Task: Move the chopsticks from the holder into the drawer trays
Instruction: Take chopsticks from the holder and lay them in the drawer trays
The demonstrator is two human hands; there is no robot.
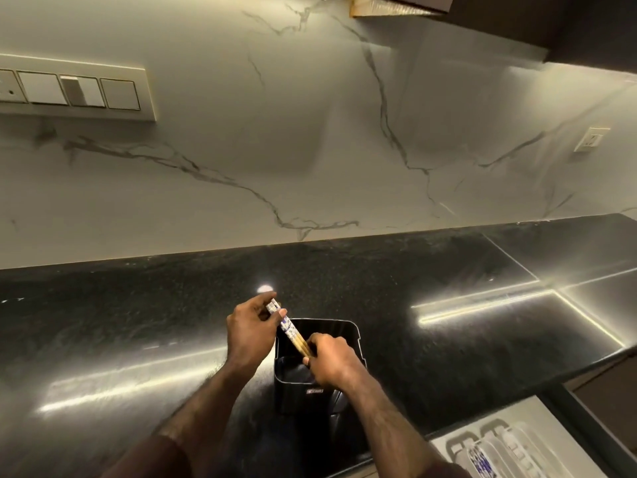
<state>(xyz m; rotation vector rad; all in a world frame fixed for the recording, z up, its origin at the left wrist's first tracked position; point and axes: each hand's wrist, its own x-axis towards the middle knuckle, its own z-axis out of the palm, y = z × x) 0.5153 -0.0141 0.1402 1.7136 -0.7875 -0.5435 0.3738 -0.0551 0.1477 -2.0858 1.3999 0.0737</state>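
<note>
both hands clamped on one bundle of chopsticks [289, 331]: left hand [251, 334] pinching the patterned upper ends, right hand [329, 360] closed round the bare wooden tips. bundle slants across the mouth of the black holder [348, 343], which sits just under and between the hands on the dark countertop [138, 322]. open drawer [537, 439] lies low to the right of the right hand, well apart from the bundle; its trays are blurred, and something blue-patterned may already lie there, can't tell. risks, as judged: sticks fan out or slip loose if one hand lets go before the other has the whole bundle; a tip catching the holder rim could tip the holder. counter edge stands between hands and drawer, so the bundle needs lifting clear first. switch panel [69, 88] on the wall far up-left of the left hand, a socket [591, 139] far up-right of the right; neither in the way.
</note>
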